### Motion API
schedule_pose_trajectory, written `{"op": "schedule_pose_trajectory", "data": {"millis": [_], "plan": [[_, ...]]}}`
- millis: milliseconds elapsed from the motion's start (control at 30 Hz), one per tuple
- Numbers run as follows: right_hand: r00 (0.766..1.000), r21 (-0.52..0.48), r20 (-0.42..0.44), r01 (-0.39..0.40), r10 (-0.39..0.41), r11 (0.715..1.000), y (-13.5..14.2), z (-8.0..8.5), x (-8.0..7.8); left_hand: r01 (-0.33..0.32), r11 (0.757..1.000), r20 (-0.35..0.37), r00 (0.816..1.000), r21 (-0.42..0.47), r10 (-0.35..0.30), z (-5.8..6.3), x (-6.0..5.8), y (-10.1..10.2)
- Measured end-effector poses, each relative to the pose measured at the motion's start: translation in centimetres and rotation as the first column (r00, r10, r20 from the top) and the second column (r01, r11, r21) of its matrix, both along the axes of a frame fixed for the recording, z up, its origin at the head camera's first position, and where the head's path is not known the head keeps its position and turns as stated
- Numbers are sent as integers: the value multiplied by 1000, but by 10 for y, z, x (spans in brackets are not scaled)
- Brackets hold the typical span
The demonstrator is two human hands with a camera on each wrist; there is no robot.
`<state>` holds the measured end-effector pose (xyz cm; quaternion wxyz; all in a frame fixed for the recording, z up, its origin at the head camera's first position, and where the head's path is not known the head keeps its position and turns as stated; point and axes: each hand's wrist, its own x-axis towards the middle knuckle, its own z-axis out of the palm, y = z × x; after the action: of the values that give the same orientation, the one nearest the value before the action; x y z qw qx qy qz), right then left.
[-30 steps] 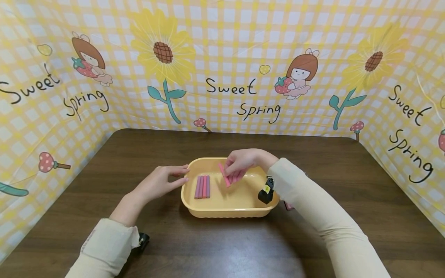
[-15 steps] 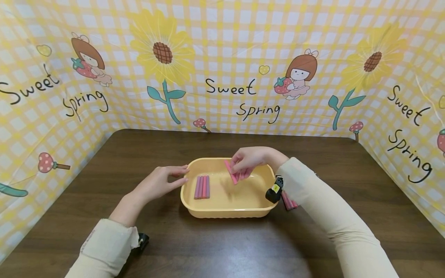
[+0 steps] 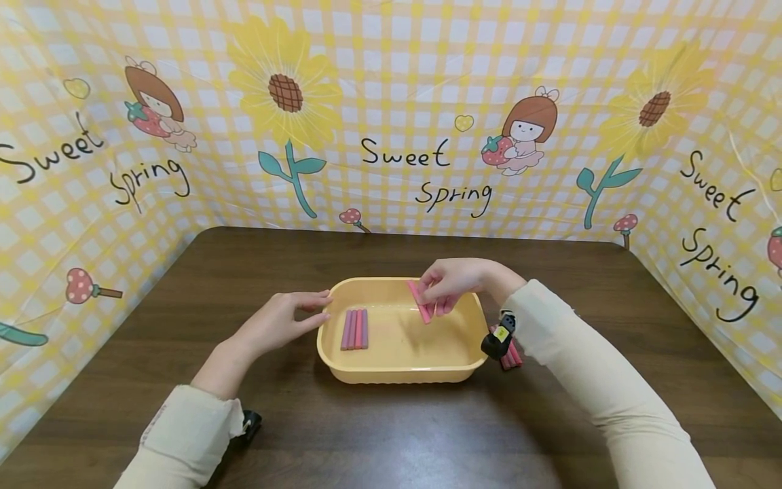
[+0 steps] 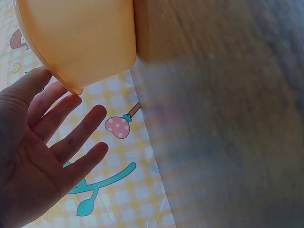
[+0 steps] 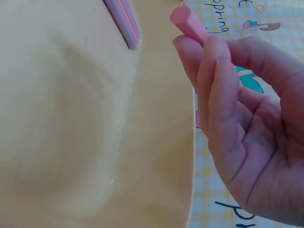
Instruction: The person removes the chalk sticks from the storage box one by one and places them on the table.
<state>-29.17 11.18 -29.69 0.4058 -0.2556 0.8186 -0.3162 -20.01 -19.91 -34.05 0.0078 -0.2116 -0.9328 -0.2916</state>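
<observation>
My right hand [image 3: 452,285] pinches a slim pink stick [image 3: 419,302] between thumb and fingers, above the back right part of a pale yellow plastic basin [image 3: 403,373]. In the right wrist view the pink stick [image 5: 187,21] shows a blunt, faceted end, the same pink throughout. My left hand [image 3: 277,322] touches the basin's left rim with its fingertips; the left wrist view shows the fingers spread and loosely straight beside the yellow wall [image 4: 90,42]. Several purple and pink sticks [image 3: 355,329] lie side by side on the basin floor at the left.
More pinkish sticks [image 3: 512,356] lie on the dark wooden table [image 3: 275,265] just right of the basin, partly covered by the black wrist camera [image 3: 497,339]. A yellow checked cloth [image 3: 391,122] with printed flowers stands around the table's back and sides.
My right hand has moved rightward over the basin with the pink stick, and more of the sticks on the table now show. The left hand stays at the rim.
</observation>
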Motion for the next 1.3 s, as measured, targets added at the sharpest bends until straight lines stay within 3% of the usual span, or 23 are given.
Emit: {"op": "schedule_pose_trajectory", "data": {"millis": [667,1033,1300], "plan": [[999,-16,-12,32,-33,999,29,2,9,1,1000,-11,1000,-2,-1,-1,-1,-1],[1000,-47,-23,10,-11,999,45,0,13,-1,1000,-4,1000,-5,1,0,-1,0],[998,-58,-25,49,-50,997,57,-4,15,1,1000,-4,1000,-9,-1,1,0,0]]}}
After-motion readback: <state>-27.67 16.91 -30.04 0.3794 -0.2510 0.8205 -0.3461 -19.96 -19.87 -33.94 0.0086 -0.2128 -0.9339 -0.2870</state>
